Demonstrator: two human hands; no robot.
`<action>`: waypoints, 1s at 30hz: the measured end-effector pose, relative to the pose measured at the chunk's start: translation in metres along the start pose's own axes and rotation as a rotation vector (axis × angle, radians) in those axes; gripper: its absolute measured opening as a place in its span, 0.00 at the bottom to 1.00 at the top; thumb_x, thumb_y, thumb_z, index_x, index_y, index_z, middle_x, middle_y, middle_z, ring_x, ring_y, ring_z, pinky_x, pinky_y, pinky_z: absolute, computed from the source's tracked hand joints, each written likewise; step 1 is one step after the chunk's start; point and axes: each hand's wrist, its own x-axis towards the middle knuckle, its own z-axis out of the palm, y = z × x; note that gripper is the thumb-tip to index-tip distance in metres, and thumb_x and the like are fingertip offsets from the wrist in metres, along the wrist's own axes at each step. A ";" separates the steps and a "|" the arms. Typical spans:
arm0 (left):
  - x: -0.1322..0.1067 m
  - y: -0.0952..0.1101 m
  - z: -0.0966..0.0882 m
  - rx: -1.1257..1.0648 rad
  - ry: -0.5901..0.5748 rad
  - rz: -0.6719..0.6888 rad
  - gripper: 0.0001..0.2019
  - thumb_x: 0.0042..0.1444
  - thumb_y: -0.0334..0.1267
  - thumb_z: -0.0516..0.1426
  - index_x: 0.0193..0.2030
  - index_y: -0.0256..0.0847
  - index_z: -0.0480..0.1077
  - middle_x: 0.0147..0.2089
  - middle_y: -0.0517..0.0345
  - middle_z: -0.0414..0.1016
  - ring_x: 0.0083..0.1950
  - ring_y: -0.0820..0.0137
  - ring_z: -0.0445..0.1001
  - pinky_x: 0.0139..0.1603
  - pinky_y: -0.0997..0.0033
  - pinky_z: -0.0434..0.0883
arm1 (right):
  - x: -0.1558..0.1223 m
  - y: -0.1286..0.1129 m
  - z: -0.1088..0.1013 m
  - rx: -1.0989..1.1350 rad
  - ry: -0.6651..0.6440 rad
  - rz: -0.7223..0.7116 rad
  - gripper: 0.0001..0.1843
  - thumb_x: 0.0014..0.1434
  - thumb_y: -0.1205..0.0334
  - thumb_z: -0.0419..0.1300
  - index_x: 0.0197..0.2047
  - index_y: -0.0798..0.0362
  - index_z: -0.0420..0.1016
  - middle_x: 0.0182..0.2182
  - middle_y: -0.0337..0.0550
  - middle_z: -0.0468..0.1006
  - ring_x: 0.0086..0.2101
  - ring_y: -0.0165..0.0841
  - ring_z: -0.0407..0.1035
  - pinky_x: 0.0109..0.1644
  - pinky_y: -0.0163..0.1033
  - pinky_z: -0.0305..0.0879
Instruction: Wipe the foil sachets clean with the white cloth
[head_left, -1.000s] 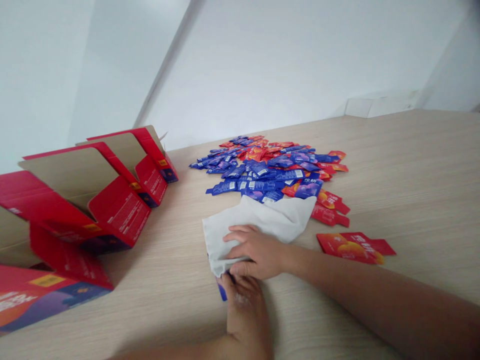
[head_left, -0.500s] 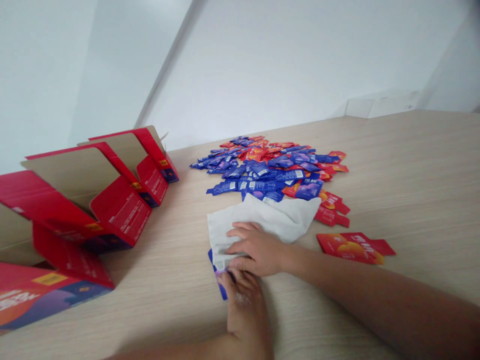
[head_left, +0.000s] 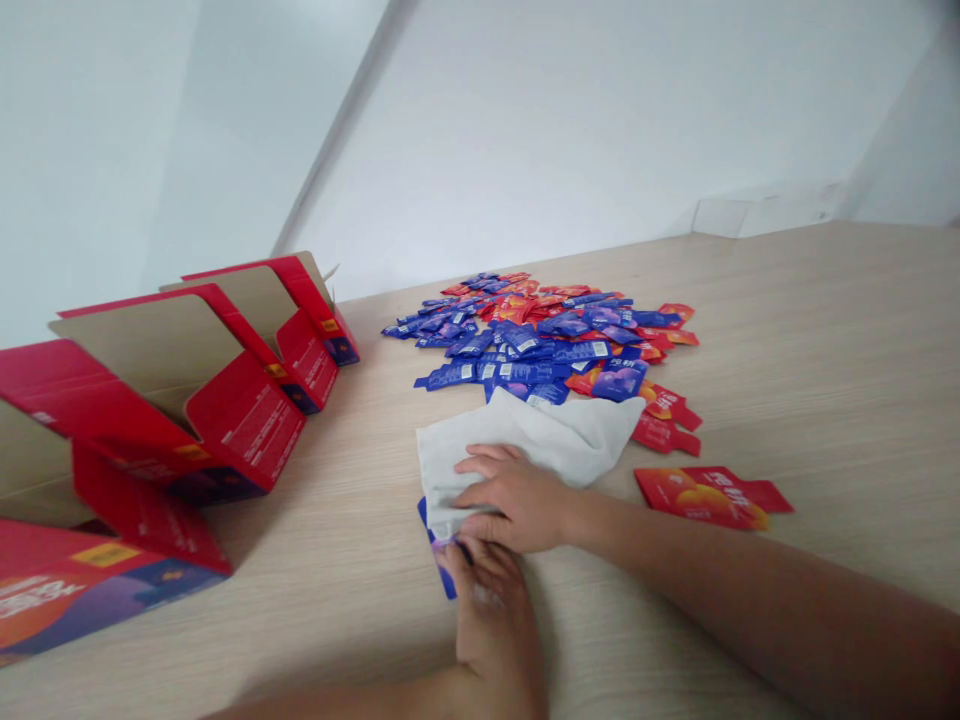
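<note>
My right hand lies on a white cloth spread on the wooden table, fingers curled over the cloth's near corner and gripping it. Just below it, my left hand pins a blue sachet to the table with its fingertips; most of the sachet is hidden under the cloth and the hands. Behind the cloth lies a heap of blue and red sachets.
Several open red cardboard boxes stand at the left, one lying at the near left edge. Loose red sachets lie right of the cloth. A white wall rises behind the wooden table.
The cloth's near corner has slid slightly right and back under my right hand, uncovering more of the blue sachet. My left hand has barely moved.
</note>
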 end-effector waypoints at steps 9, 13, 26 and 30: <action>0.000 0.005 0.006 0.022 0.013 -0.026 0.20 0.53 0.23 0.47 0.49 0.24 0.73 0.47 0.31 0.78 0.47 0.54 0.78 0.55 0.52 0.71 | 0.001 -0.002 0.000 0.010 -0.004 0.018 0.23 0.64 0.45 0.50 0.53 0.47 0.76 0.59 0.48 0.67 0.63 0.47 0.51 0.63 0.55 0.46; 0.000 0.007 0.005 0.047 0.031 -0.050 0.20 0.53 0.24 0.47 0.49 0.25 0.74 0.48 0.31 0.77 0.49 0.54 0.77 0.56 0.51 0.70 | 0.001 -0.002 -0.001 -0.012 0.008 0.051 0.25 0.63 0.43 0.50 0.53 0.48 0.75 0.59 0.49 0.67 0.63 0.47 0.50 0.63 0.54 0.46; 0.000 0.004 0.003 0.005 -0.002 -0.043 0.20 0.55 0.23 0.47 0.50 0.24 0.73 0.49 0.31 0.77 0.48 0.56 0.78 0.56 0.52 0.69 | 0.002 -0.002 0.000 0.016 -0.020 0.014 0.24 0.64 0.45 0.50 0.55 0.48 0.73 0.56 0.44 0.72 0.62 0.46 0.54 0.62 0.55 0.46; -0.001 0.005 0.005 -0.001 0.044 -0.010 0.19 0.54 0.24 0.47 0.49 0.25 0.73 0.47 0.32 0.78 0.47 0.54 0.78 0.55 0.52 0.70 | 0.002 -0.001 0.000 0.020 -0.022 0.005 0.24 0.63 0.45 0.51 0.55 0.48 0.73 0.56 0.44 0.72 0.62 0.45 0.54 0.63 0.54 0.45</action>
